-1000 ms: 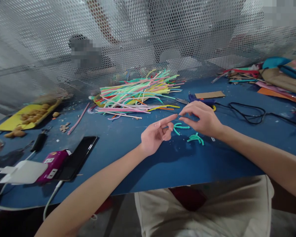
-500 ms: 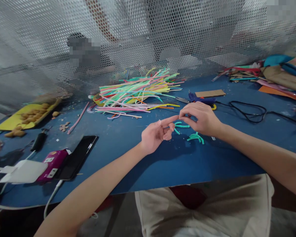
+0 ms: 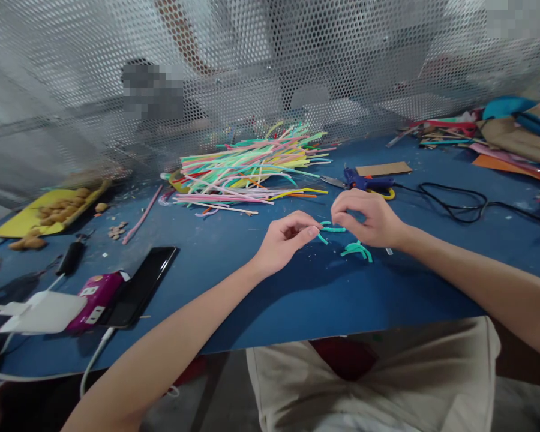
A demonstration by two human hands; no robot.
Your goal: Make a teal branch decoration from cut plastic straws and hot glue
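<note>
Curling over the blue table (image 3: 270,318), the right hand (image 3: 366,217) hides its grip, which I cannot tell; the left hand (image 3: 281,243) points rightward, thumb and forefinger together, perhaps on nothing. Between them lies a teal forked strip (image 3: 328,229), long arm running left-right; nearer the person, a teal branched piece (image 3: 356,248) fans out.

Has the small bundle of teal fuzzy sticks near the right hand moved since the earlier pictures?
No: judged against the flat brown cardboard strip behind it, the teal bundle lies in the same place on the blue table.
</note>
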